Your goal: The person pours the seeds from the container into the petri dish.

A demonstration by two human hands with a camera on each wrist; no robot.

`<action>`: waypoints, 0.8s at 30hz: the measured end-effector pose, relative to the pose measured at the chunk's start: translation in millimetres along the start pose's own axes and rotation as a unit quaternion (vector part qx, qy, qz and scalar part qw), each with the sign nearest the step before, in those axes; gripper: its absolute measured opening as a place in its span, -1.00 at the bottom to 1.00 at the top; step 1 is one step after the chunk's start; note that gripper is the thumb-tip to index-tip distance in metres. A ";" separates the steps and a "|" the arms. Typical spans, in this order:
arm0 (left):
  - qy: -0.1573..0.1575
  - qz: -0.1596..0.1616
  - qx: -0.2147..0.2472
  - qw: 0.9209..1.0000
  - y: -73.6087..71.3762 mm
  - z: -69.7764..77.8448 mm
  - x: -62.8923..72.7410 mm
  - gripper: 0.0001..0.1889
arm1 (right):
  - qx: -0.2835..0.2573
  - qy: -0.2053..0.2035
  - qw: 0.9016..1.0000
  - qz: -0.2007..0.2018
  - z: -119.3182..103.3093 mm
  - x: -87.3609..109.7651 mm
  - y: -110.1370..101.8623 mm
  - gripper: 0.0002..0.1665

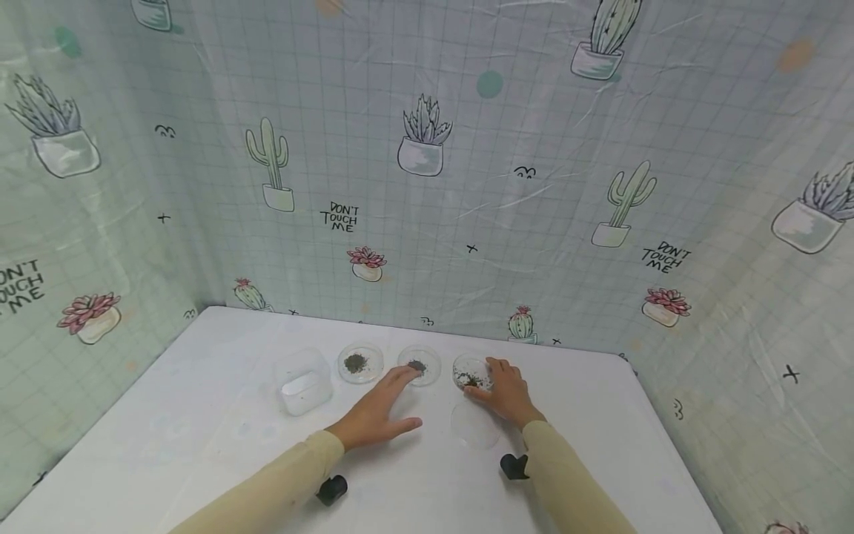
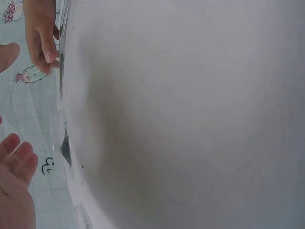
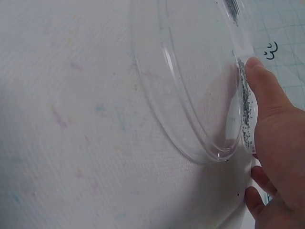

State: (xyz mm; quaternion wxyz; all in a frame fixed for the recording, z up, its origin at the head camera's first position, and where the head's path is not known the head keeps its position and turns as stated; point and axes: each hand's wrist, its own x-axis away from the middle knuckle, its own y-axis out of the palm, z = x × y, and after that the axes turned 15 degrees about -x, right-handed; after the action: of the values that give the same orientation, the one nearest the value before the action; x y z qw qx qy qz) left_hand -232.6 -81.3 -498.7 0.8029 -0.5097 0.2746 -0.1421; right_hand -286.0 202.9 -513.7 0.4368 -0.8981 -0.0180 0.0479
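My right hand [image 1: 508, 393] grips the rightmost petri dish [image 1: 460, 363] by its side, thumb at the near rim and fingers round the far right. Dark green, crumbly bits [image 1: 472, 381] lie scattered inside. Just in front of that dish is a clear round lid [image 1: 475, 437], large in the right wrist view. My left hand [image 1: 373, 417] is spread with fingers extended and grips nothing. Its fingertips overlap the near left rim of the middle petri dish [image 1: 435, 374], which has a small dark heap [image 3: 232, 10] in it. In the left wrist view the left palm [image 2: 16, 191] shows at the lower left.
Left of the middle dish stands another petri dish [image 1: 375, 373] with a dark green heap. A clear rectangular plastic box [image 1: 320, 389] is farther left. Everything sits on a white table [image 1: 220, 363], backed by a cactus-print curtain [image 1: 400, 208]. Black wrist devices [image 1: 331, 489] show under both forearms.
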 end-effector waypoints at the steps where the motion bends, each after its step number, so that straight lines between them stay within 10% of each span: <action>1: 0.004 0.003 0.000 1.000 0.4 0.9 -0.7 -0.18 | -0.001 0.001 1.000 0.000 0.3 0.0 0.0 0.01; 24: 0.027 -0.023 -0.005 0.999 9.3 11.0 -13.2 -0.32 | -0.004 0.002 1.000 -0.002 -1.6 1.2 -2.1 0.04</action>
State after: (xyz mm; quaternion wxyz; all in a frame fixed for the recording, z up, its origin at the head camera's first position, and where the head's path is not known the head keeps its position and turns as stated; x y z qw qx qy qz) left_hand -237.3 -62.3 -499.6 0.7892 -0.5157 0.2850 -0.1731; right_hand -284.6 203.0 -511.1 0.4331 -0.9000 -0.0185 0.0449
